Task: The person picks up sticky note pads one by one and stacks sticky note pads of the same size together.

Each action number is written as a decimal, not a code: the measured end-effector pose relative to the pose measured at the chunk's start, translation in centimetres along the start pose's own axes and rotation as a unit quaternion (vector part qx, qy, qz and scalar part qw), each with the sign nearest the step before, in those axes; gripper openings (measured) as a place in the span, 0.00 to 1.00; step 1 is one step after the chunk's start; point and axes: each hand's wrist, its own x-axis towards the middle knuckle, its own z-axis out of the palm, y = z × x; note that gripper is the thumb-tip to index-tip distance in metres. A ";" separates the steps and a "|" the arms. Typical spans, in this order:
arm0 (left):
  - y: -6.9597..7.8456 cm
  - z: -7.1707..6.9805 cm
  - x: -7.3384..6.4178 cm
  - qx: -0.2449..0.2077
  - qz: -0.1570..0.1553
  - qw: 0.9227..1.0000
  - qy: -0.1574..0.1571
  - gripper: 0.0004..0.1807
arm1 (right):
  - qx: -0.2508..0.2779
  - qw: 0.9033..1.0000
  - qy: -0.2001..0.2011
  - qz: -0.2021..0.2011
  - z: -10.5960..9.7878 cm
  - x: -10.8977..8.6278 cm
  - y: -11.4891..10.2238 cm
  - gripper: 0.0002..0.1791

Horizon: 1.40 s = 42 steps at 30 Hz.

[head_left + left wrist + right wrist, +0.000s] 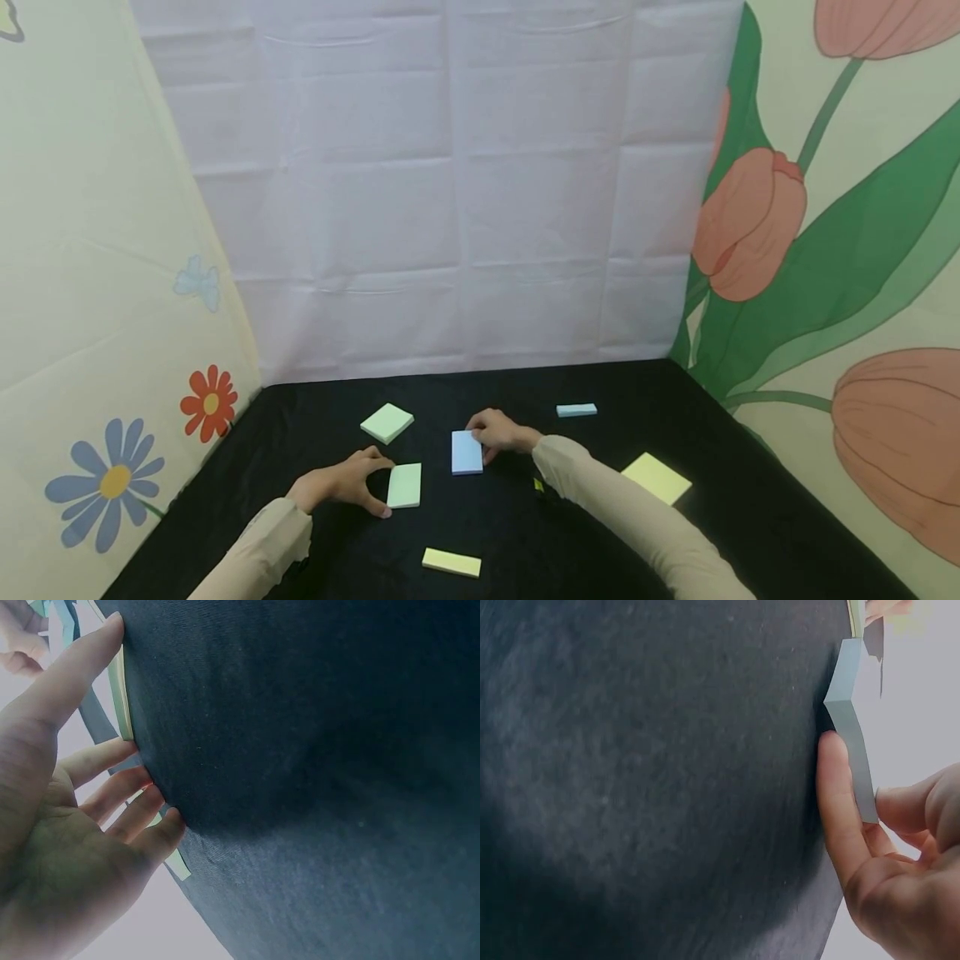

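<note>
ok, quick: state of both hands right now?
Left hand: open, thumb and fingers spread at the left edge of the nearer green pad.
Right hand: closed, holding the blue pad by its far right corner.

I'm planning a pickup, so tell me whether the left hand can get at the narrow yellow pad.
Probably yes: only black cloth shows between the left hand and the narrow yellow pad, though the hand touches the nearer green pad.

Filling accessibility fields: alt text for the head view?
A person's left hand touches a pale green pad, the right hand a blue pad, on black cloth. Another green pad, a yellow square, yellow strip and blue strip lie around.
</note>
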 end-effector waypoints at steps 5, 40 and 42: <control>0.0 0.1 0.0 0.000 -0.002 1.000 0.004 0.39 | 0.013 1.000 -0.012 -0.006 0.4 0.2 -0.1 0.12; -0.1 0.0 0.3 0.007 -0.011 1.000 -0.008 0.38 | 0.062 0.996 -0.070 -0.010 3.7 1.4 -3.2 0.12; -0.1 0.0 0.4 0.005 -0.016 1.000 -0.011 0.39 | 0.062 0.996 -0.069 -0.013 3.9 1.4 -3.3 0.12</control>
